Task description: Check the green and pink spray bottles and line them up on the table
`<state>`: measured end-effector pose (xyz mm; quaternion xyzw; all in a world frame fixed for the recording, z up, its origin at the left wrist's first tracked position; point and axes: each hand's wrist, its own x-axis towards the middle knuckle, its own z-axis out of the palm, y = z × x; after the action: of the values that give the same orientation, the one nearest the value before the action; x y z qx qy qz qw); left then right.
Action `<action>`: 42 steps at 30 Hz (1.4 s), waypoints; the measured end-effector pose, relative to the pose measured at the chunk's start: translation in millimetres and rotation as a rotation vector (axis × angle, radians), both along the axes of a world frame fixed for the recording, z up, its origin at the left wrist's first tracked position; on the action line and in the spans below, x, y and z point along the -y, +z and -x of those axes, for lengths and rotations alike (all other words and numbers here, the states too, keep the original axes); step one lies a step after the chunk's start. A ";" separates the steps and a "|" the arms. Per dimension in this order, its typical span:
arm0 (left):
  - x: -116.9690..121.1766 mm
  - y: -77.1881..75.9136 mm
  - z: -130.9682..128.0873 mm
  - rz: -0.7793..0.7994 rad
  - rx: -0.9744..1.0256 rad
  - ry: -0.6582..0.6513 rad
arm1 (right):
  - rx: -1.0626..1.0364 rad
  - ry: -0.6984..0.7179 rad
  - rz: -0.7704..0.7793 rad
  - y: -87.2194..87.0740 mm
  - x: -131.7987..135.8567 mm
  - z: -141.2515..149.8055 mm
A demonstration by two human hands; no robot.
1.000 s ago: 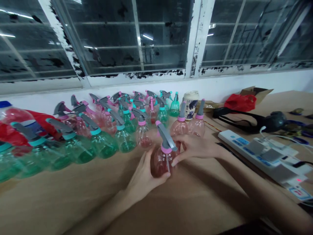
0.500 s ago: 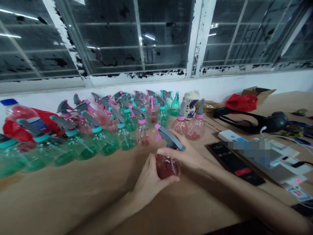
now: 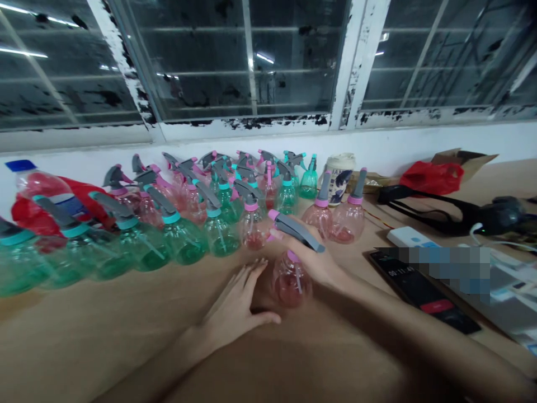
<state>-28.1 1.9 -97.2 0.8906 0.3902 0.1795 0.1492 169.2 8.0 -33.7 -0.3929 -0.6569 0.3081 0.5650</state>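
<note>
A clear pink spray bottle (image 3: 292, 285) with a grey and pink trigger head stands on the table in front of me. My right hand (image 3: 308, 252) is wrapped round its neck, just under the spray head. Reddish liquid shows in its lower part. To its left, my left hand (image 3: 237, 305) has its fingers stretched out and thumb apart, close to the bottle but not touching it. Another pink spray bottle (image 3: 253, 232) stands just behind, beside a green spray bottle (image 3: 222, 238). Two more pink bottles, one of them a pink spray bottle (image 3: 347, 221), stand beyond my right hand.
Several green and pink spray bottles fill the back left, near a large blue-capped bottle (image 3: 42, 187). A paper cup (image 3: 338, 176) stands by the wall. On the right lie a phone (image 3: 419, 294), a white power strip (image 3: 413, 238), a black strap (image 3: 440, 215) and a red bag (image 3: 432, 178).
My left hand has let go of the bottle's body and moved left, its fingers opening. My right hand stays at the bottle's neck. The view has shifted slightly.
</note>
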 end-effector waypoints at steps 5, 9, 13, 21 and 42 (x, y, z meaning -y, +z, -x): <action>-4.5 -5.2 11.8 -0.094 -0.146 0.024 | -0.023 -0.011 -0.027 -0.5 -16.9 6.5; -2.2 -5.5 9.1 -0.132 -0.125 0.024 | -0.012 0.029 -0.029 -0.5 -25.3 7.4; -1.5 -5.7 7.8 -0.123 -0.134 0.021 | 0.008 0.061 -0.032 0.6 -29.1 8.1; -2.6 -11.8 9.7 -0.124 -0.093 0.008 | 0.049 -0.009 -0.007 9.0 -21.6 12.6; 0.6 -6.0 3.6 -0.116 -0.164 0.004 | -0.045 0.026 0.052 -3.3 -17.6 7.7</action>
<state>-31.7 1.2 -103.2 0.9087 0.3917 0.1287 0.0649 161.5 25.6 -37.1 -0.3916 -0.6407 0.3414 0.5653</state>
